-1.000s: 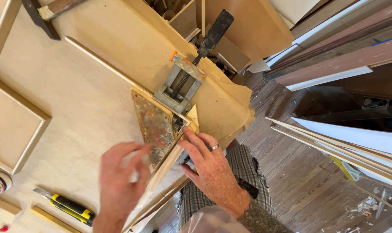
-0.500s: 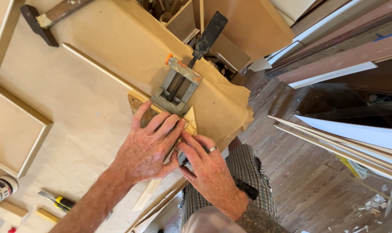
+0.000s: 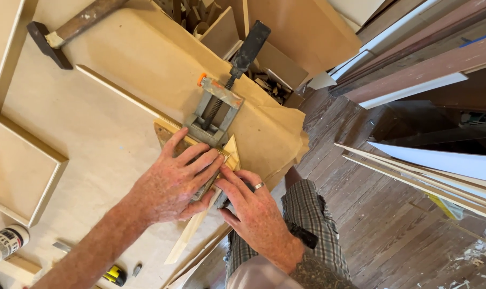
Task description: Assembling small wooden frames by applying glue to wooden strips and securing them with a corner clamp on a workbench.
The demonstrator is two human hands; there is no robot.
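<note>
A grey metal corner clamp (image 3: 215, 114) with a black handle (image 3: 249, 48) sits on the paper-covered workbench (image 3: 109, 123). My left hand (image 3: 170, 182) lies flat, fingers spread, on a triangular glue-stained wooden block (image 3: 165, 134) and the pale frame moulding strip (image 3: 192, 230) at the clamp's jaw. My right hand (image 3: 253, 211), with a ring on one finger, presses its fingertips against the mitred end of the moulding (image 3: 233, 152) just right of the left hand. A second moulding strip (image 3: 119, 91) runs up-left from the clamp. The joint itself is hidden under my fingers.
A hammer (image 3: 66, 32) lies at the top left. A small wooden frame (image 3: 23, 171) rests at the left edge. A glue bottle (image 3: 4, 243) and a yellow utility knife (image 3: 114, 275) lie near the bottom left. Boards and mouldings (image 3: 425, 69) lean at the right above a plank floor.
My left hand moved up from the lower moulding onto the triangular block and now covers it. The right hand stayed at the mitred corner. The view shifted slightly.
</note>
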